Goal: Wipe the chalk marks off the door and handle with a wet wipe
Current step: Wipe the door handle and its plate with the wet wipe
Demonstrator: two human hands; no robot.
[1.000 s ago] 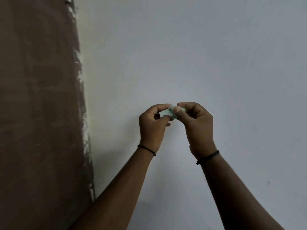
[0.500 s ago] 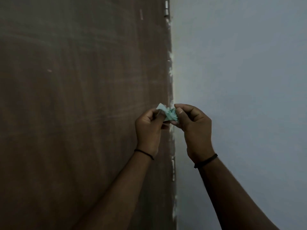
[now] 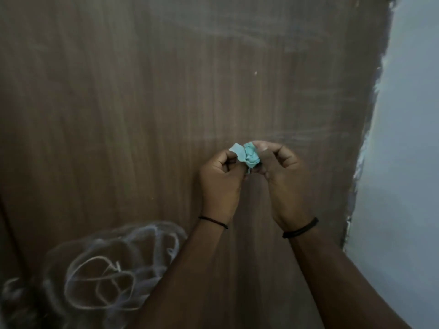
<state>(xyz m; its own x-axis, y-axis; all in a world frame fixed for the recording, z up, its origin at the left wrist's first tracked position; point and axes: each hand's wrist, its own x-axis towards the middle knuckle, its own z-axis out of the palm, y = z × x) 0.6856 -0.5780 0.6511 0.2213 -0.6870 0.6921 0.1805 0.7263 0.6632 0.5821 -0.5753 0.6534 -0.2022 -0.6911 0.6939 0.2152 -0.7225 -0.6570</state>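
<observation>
The wet wipe (image 3: 249,156) is a pale turquoise crumpled wad held up in front of the brown wooden door (image 3: 142,103), about mid-height in the view and right of centre; most of it is bunched into a rough ball, with one flat flap sticking out toward the upper left, so its longer stretch runs from that flap down and right into the bunched part; a thin twisted tail hangs from its lower edge. Both hands pinch it: the left hand (image 3: 219,176) has its fingers curled in and grips the flap side; the right hand (image 3: 282,172) closes thumb and fingertips on the balled side, the remaining fingers loosely bent; the two hands nearly touch around the wipe. Each wrist carries a thin dark band, the left band (image 3: 213,221) and the right band (image 3: 300,227); both bare forearms rise from the bottom edge.

Below and left of the hands, white chalk marks (image 3: 107,281) loop across the door in overlapping rings and scribbles, some sharp, some smeared, reaching to the lower left corner; the left forearm crosses their right edge. Above the hands the door shows faint pale horizontal streaks. The door's right edge (image 3: 365,150) runs ragged and slanting, flecked with white, against a pale blue-grey wall (image 3: 408,162); bare door surface lies open above and to the left of the hands.
</observation>
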